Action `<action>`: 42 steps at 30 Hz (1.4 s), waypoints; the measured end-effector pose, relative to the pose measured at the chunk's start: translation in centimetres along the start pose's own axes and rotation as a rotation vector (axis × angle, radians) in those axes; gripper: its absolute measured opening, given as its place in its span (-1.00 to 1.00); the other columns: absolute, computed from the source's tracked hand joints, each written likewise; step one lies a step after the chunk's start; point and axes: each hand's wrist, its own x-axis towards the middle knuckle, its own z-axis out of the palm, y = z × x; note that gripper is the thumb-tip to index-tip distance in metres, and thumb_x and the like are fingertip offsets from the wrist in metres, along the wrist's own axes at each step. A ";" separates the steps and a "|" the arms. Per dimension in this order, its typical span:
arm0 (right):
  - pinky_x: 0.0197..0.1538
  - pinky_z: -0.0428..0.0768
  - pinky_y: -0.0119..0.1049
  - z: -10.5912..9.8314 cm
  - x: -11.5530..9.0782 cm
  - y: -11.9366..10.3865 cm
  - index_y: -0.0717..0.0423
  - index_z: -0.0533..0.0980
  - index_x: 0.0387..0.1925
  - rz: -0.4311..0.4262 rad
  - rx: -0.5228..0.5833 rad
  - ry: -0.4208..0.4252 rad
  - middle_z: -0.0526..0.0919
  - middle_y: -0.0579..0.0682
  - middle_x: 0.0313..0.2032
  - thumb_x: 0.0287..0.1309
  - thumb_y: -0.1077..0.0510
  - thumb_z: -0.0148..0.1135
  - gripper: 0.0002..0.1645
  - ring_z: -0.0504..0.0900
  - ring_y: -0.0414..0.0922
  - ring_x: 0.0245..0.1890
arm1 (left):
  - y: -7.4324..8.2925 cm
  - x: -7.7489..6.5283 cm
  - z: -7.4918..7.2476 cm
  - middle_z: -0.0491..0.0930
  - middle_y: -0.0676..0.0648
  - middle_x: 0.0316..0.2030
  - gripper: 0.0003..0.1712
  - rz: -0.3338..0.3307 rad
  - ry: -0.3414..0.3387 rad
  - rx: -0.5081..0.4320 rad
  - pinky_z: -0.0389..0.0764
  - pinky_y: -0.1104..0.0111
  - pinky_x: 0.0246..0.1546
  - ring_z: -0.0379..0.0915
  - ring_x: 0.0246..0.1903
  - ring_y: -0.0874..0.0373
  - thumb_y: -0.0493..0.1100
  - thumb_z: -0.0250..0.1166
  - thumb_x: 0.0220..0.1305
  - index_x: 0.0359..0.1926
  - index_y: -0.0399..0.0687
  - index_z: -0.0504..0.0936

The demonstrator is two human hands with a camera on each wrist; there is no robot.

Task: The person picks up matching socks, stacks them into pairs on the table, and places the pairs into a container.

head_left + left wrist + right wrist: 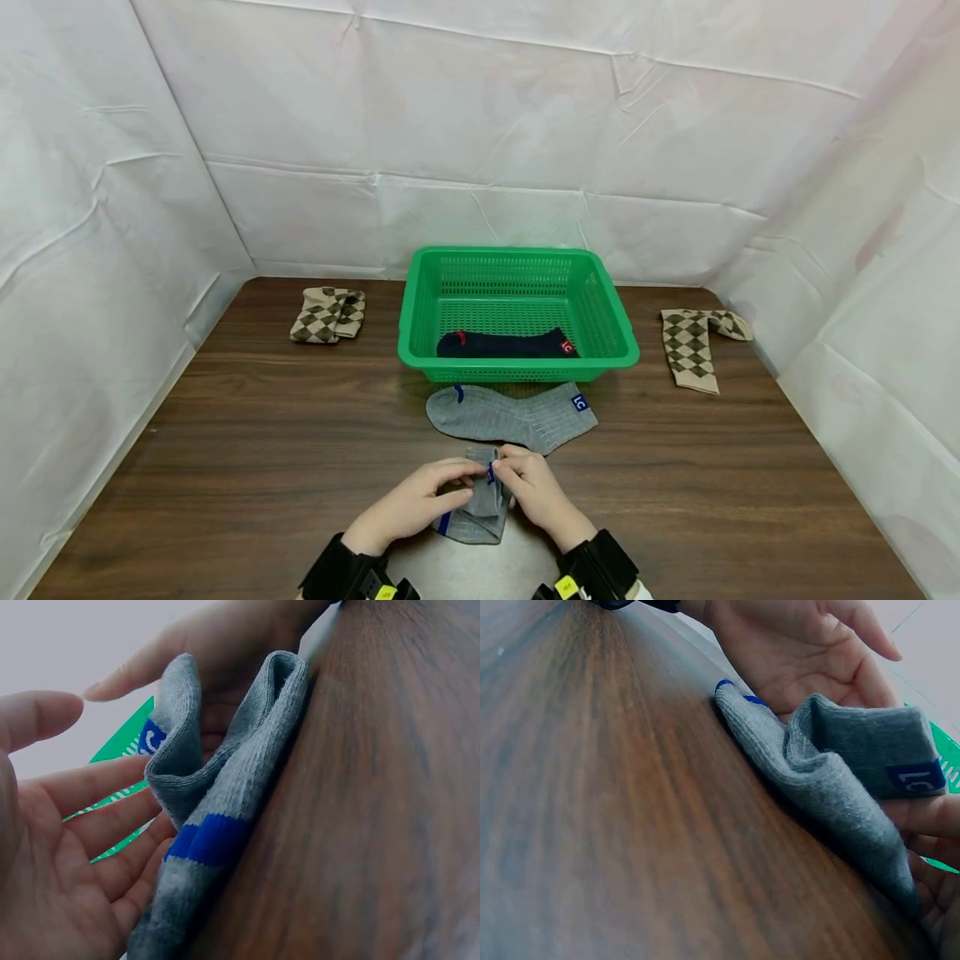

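A grey sock [480, 521], partly folded over itself, lies at the near middle of the table between both hands. Its cuff end stands raised, with a blue label [916, 776] showing, and a blue band [206, 838] crosses the lower layer. My left hand [408, 504] is at the sock's left, its extended fingers [112, 817] touching the raised cuff and its thumb held apart. From the right, my right hand [540, 492] touches the folded part with outstretched fingers [922, 815], its thumb off the fabric. Just beyond, a second grey sock [510, 414] lies flat.
A green basket [630, 354] holding a dark sock [510, 345] stands at the back middle. A folded checkered sock [322, 317] lies at the back left, and another checkered sock [688, 342], bent, at the back right. White sheets [480, 125] enclose the table.
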 end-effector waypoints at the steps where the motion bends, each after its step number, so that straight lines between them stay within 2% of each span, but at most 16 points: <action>1: -0.43 0.34 -0.53 0.1 0.0 0.0 0.11 0.52 -0.72 0.015 -0.011 0.007 0.45 -0.10 -0.55 0.29 0.23 0.08 -0.57 0.31 -0.39 -0.53 | 0.0 0.0 0.0 0.46 -0.11 0.17 -0.56 0.008 0.000 0.020 0.43 0.35 0.10 0.42 0.10 0.14 -0.06 0.01 0.44 0.26 -0.06 0.43; 4: -0.40 0.40 -0.53 0.3 0.0 -0.1 0.10 0.54 -0.72 0.063 -0.040 0.023 0.52 -0.12 -0.53 0.22 0.18 0.20 -0.63 0.40 -0.38 -0.51 | 0.0 0.0 0.1 0.49 -0.05 0.14 -0.60 0.019 0.063 0.092 0.43 0.29 0.11 0.40 0.12 0.11 -0.04 0.05 0.42 0.20 -0.02 0.49; 7: -0.26 0.55 -0.43 0.4 0.0 -0.1 0.08 0.62 -0.62 0.076 -0.056 0.052 0.67 -0.08 -0.38 0.12 0.22 0.28 -0.78 0.60 -0.27 -0.35 | -0.2 0.1 0.1 0.55 0.01 0.03 -0.67 -0.019 0.216 0.189 0.46 0.25 0.06 0.44 0.05 0.09 -0.10 0.15 0.36 0.10 -0.01 0.55; 8: -0.22 0.57 -0.41 0.4 0.0 -0.1 0.08 0.63 -0.58 0.068 -0.056 0.067 0.70 -0.06 -0.33 0.08 0.25 0.29 -0.84 0.63 -0.24 -0.30 | -0.4 0.2 0.1 0.56 0.02 -0.02 -0.69 -0.043 0.277 0.233 0.46 0.24 0.04 0.44 0.03 0.10 -0.12 0.20 0.32 0.06 -0.03 0.57; 10: -0.24 0.56 -0.42 0.5 -0.1 0.0 0.07 0.56 -0.67 0.040 -0.059 0.103 0.69 -0.05 -0.36 0.02 0.31 0.31 -0.77 0.63 -0.24 -0.33 | -0.6 0.2 0.0 0.55 0.06 -0.13 -0.67 -0.117 0.368 0.309 0.45 0.23 -0.02 0.43 -0.07 0.12 -0.15 0.29 0.23 0.02 -0.06 0.55; 13: -0.36 0.49 -0.52 0.5 0.0 -0.1 0.07 0.40 -0.78 -0.018 -0.055 0.159 0.64 -0.06 -0.46 -0.05 0.39 0.33 -0.63 0.53 -0.32 -0.45 | -0.9 0.2 -0.3 0.48 0.06 -0.21 -0.59 -0.210 0.415 0.386 0.36 0.20 -0.08 0.33 -0.16 0.15 -0.15 0.38 0.11 -0.01 -0.12 0.50; 16: -0.45 0.41 -0.56 0.2 0.1 -0.8 0.10 0.25 -0.82 -0.073 -0.022 0.193 0.57 -0.02 -0.53 -0.10 0.48 0.30 -0.52 0.42 -0.36 -0.51 | -0.9 0.0 -0.5 0.39 0.04 -0.23 -0.58 -0.272 0.377 0.417 0.23 0.18 -0.12 0.21 -0.19 0.13 -0.08 0.42 0.06 -0.11 -0.09 0.48; 20: -0.51 0.30 -0.57 -0.6 0.4 -2.5 0.16 0.17 -0.82 -0.136 0.038 0.193 0.44 0.04 -0.63 -0.12 0.56 0.23 -0.49 0.32 -0.28 -0.62 | -0.9 -0.3 -0.7 0.25 0.04 -0.25 -0.66 -0.292 0.301 0.422 0.04 0.16 -0.20 0.08 -0.21 0.09 0.00 0.44 0.03 -0.36 0.04 0.43; 24: -0.56 0.21 -0.56 -1.6 0.6 -3.3 0.17 0.15 -0.81 -0.198 0.049 0.194 0.29 0.05 -0.70 -0.17 0.59 0.21 -0.50 0.23 -0.15 -0.70 | -0.9 -0.5 -0.9 0.19 0.05 -0.23 -0.63 -0.263 0.253 0.411 -0.05 0.12 -0.23 0.01 -0.20 0.06 0.02 0.44 0.04 -0.50 0.09 0.36; 27: -0.57 0.19 -0.57 -2.3 0.5 -3.0 0.17 0.17 -0.81 -0.218 0.048 0.191 0.25 0.04 -0.73 -0.20 0.60 0.21 -0.51 0.21 -0.16 -0.71 | -1.0 -0.5 -1.0 0.20 0.08 -0.25 -0.62 -0.210 0.227 0.406 -0.06 0.11 -0.23 0.01 -0.22 0.09 0.00 0.41 0.08 -0.53 0.07 0.33; 30: -0.54 0.20 -0.61 -3.5 0.2 -2.2 0.16 0.19 -0.81 -0.181 0.066 0.136 0.24 0.04 -0.73 -0.19 0.59 0.20 -0.53 0.20 -0.28 -0.68 | -1.3 -0.4 -1.1 0.22 0.13 -0.37 -0.61 -0.138 0.213 0.385 -0.02 0.15 -0.24 0.06 -0.30 0.18 -0.03 0.38 0.12 -0.52 0.03 0.30; 33: -0.53 0.21 -0.60 -4.9 -0.3 -0.7 0.15 0.20 -0.80 -0.098 0.116 0.044 0.22 0.02 -0.72 -0.14 0.57 0.18 -0.55 0.19 -0.40 -0.62 | -1.6 -0.4 -1.4 0.20 0.15 -0.50 -0.64 -0.096 0.217 0.326 0.09 0.29 -0.29 0.08 -0.44 0.31 -0.05 0.34 0.18 -0.50 0.02 0.30; 37: -0.60 0.19 -0.51 -6.4 -1.2 1.9 0.18 0.18 -0.76 0.022 0.202 -0.056 0.16 0.01 -0.74 -0.04 0.53 0.15 -0.56 0.17 -0.47 -0.64 | -1.8 -0.4 -1.6 0.24 0.17 -0.55 -0.76 -0.125 0.228 0.257 0.19 0.45 -0.43 0.09 -0.56 0.40 -0.04 0.29 0.23 -0.41 0.07 0.38; 42: -0.63 0.14 -0.46 -8.1 -1.9 3.5 0.24 0.09 -0.66 0.124 0.220 -0.120 0.06 0.04 -0.71 0.03 0.48 0.17 -0.55 0.13 -0.45 -0.67 | -1.7 -0.4 -1.7 0.35 0.17 -0.54 -0.80 -0.159 0.222 0.261 0.25 0.44 -0.42 0.16 -0.56 0.39 0.00 0.27 0.25 -0.32 0.06 0.43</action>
